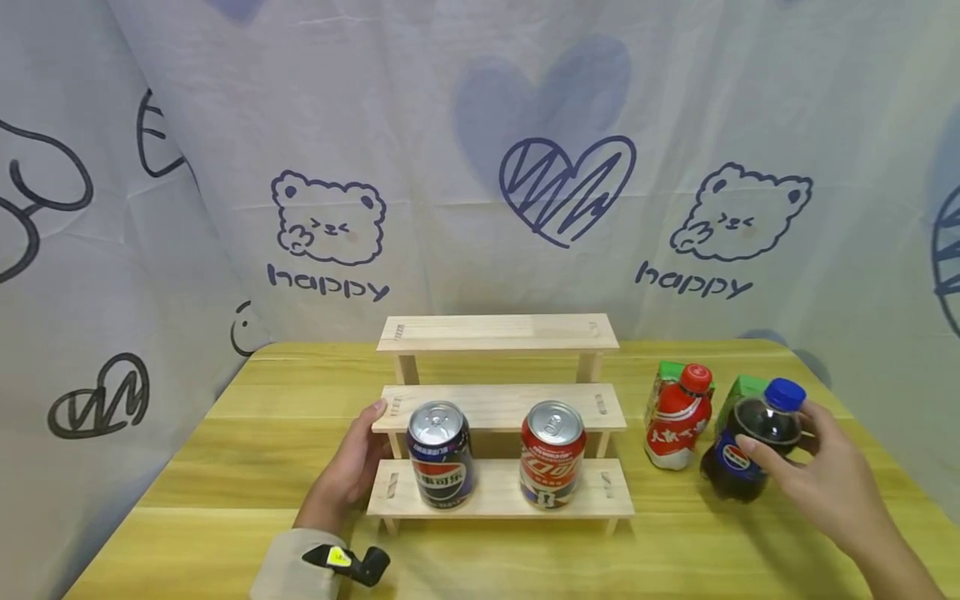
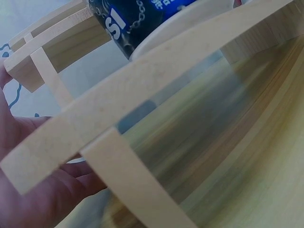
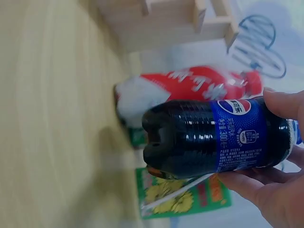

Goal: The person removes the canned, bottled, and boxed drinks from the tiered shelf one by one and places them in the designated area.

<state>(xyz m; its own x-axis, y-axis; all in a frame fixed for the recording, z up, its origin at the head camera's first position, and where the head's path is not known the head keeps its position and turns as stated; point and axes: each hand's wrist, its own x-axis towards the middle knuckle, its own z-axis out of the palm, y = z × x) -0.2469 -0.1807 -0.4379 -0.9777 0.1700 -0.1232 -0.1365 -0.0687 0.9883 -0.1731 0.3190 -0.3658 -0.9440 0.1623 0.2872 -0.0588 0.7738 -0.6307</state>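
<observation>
My right hand (image 1: 832, 471) grips a small Pepsi bottle (image 1: 750, 442) with a blue cap. In the right wrist view, the dark bottle (image 3: 204, 135) shows its underside, held clear of the table, fingers and thumb around its upper part. At the left end of a three-tier wooden step rack (image 1: 498, 333), my left hand (image 1: 352, 458) holds the middle tier's edge; part of its grip is hidden behind the lower board. On the lowest tier stand a dark blue Pepsi can (image 1: 441, 458) and a red cola can (image 1: 552, 457), both upright.
A red-capped bottle (image 1: 680, 421) stands right of the rack, a green carton (image 1: 663, 379) behind it. Another green carton (image 1: 742, 390), with yellow pictures, is partly hidden behind the Pepsi bottle. A printed cloth (image 1: 442, 217) hangs behind the wooden table (image 1: 300, 408).
</observation>
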